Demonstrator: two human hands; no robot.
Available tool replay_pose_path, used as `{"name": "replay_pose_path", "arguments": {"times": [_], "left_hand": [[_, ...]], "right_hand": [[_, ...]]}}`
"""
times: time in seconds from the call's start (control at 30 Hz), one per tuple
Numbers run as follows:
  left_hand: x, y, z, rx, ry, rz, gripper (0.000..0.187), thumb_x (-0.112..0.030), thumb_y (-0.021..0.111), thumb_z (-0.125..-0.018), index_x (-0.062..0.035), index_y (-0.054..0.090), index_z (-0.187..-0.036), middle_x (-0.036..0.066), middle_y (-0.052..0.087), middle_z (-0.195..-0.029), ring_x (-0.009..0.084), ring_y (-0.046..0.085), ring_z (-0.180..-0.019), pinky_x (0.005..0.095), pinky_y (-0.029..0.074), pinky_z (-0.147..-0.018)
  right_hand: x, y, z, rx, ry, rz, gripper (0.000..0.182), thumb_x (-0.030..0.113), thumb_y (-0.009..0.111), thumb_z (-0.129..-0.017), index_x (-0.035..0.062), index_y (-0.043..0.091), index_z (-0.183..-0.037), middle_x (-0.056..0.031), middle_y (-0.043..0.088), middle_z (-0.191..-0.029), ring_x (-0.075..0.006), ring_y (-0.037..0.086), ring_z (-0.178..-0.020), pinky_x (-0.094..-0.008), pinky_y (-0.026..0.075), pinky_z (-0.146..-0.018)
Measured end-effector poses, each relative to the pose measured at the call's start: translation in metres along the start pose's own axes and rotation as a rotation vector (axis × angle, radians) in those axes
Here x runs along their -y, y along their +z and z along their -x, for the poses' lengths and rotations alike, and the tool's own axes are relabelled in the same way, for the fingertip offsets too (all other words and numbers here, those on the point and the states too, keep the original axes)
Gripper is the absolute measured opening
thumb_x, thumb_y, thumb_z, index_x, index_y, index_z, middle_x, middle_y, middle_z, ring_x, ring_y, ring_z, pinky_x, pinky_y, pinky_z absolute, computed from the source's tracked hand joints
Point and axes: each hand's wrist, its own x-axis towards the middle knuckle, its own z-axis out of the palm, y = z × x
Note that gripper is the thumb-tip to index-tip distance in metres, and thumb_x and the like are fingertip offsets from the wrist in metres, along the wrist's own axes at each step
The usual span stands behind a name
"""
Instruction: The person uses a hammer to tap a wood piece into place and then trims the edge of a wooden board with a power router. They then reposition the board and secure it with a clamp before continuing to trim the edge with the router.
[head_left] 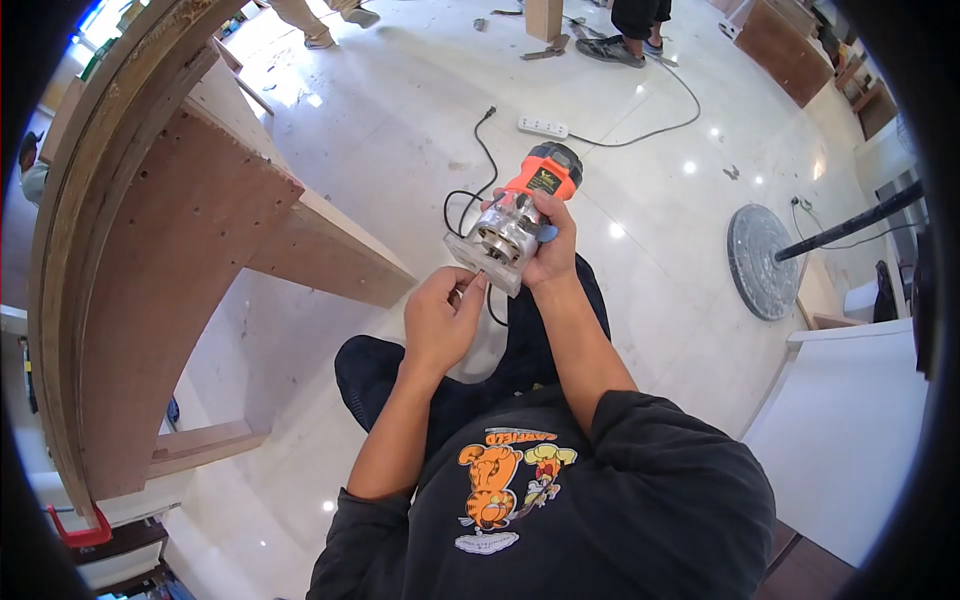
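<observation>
An orange and black power trimmer [545,176] with a metal collar and a clear flat base [482,263] is held tilted above my lap. My right hand [553,240] is wrapped round its metal lower part. At the near edge of the base, my left hand [443,312] has thumb and fingertips pressed together; what they hold, if anything, is too small to make out. The tool's black cord [484,150] loops on its left side, and its plug lies on the floor.
A large curved wooden frame [180,220] stands close on the left. Beyond the trimmer lies a white power strip [543,127] with its cable. A round grey base with a pole [762,262] and a white panel [840,430] are on the right. Other people's feet [612,51] show at the top.
</observation>
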Motion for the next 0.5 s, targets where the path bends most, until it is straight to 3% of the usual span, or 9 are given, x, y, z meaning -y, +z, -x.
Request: {"name": "replay_pose_path", "arguments": {"times": [0.23,0.5], "left_hand": [[0.0043,0.0059,-0.0006,-0.045,0.033,0.070,0.021,-0.018,0.068,-0.091,0.0029,0.068,-0.086,0.012,0.061,-0.064,0.0169,0.055,-0.056,0.0328,0.045,-0.057],[0.0012,0.0034,-0.0047,0.084,-0.292,0.441,0.024,-0.018,0.068,-0.093,0.0042,0.067,-0.083,0.003,0.063,-0.068,0.0089,0.054,-0.060,0.0250,0.042,-0.057]], "right_hand": [[-0.0013,0.0001,-0.0017,0.025,-0.005,-0.012,0.047,0.025,0.067,-0.084,-0.0010,0.051,-0.119,-0.0230,0.067,-0.104,-0.0395,0.069,-0.098,-0.0522,0.060,-0.082],[-0.0023,-0.0005,-0.0033,0.024,-0.017,-0.020,0.049,0.026,0.067,-0.083,-0.0029,0.053,-0.120,-0.0240,0.068,-0.104,-0.0403,0.069,-0.098,-0.0529,0.061,-0.081]]}}
